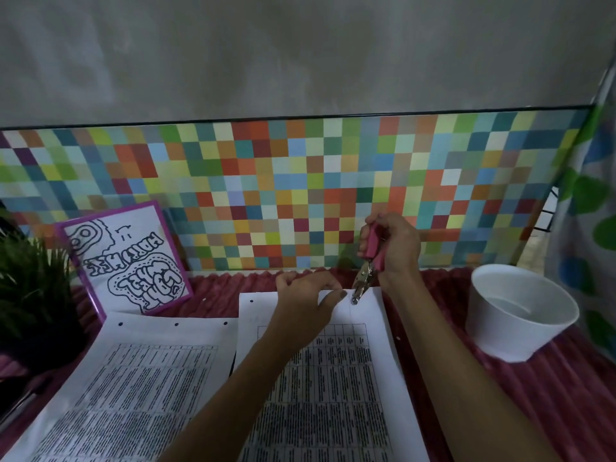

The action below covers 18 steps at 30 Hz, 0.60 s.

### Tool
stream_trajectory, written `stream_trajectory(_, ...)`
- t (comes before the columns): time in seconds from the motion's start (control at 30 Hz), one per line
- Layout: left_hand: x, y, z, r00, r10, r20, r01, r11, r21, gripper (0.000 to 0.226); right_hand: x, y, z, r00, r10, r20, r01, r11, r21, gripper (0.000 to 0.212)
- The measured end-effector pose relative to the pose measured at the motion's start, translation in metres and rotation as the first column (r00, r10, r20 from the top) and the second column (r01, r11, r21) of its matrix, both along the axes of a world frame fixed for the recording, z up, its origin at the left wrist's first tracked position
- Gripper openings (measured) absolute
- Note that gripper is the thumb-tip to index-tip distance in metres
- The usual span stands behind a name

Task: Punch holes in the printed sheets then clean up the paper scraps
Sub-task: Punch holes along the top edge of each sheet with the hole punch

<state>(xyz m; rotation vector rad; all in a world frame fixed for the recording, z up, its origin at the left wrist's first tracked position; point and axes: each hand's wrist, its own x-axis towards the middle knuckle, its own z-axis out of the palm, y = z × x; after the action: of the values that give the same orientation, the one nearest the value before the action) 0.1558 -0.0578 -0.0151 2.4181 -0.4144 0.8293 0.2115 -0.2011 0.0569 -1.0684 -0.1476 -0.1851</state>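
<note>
At top edge of right sheet [373, 316]: my right hand [396, 248] grips pink punch [369, 258], left hand [305, 295] pinches edge. Risk: sheet slips, hole off-line.

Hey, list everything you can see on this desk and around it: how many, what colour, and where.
left printed sheet: one, white with black tables, front left, three holes along top edge
right printed sheet: one, white with black tables, centre, one hole near top left corner
hole punch: one, pink handles, metal head, at the right printed sheet's top edge
paper scraps: two seen, white, on the cloth
bowl: one, white, right
framed drawing: one, purple frame, leaning on the wall panel, left
plant: one, green, far left
cloth: one, dark pink, under everything
wall panel: one, multicoloured checks, behind
left hand: pinches the right printed sheet's top edge
right hand: grips the hole punch
</note>
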Motion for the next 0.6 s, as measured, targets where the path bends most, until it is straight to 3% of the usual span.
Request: stream_trajectory(0.6, 0.0011, -0.0035, 0.0036, 0.996, -0.094, 0.005, 0.094, 0.995, 0.013, 0.014, -0.0039, 0.0017, 0.0021, 0.996, -0.058, 0.061, 0.061, 0.997, -0.037, 0.029)
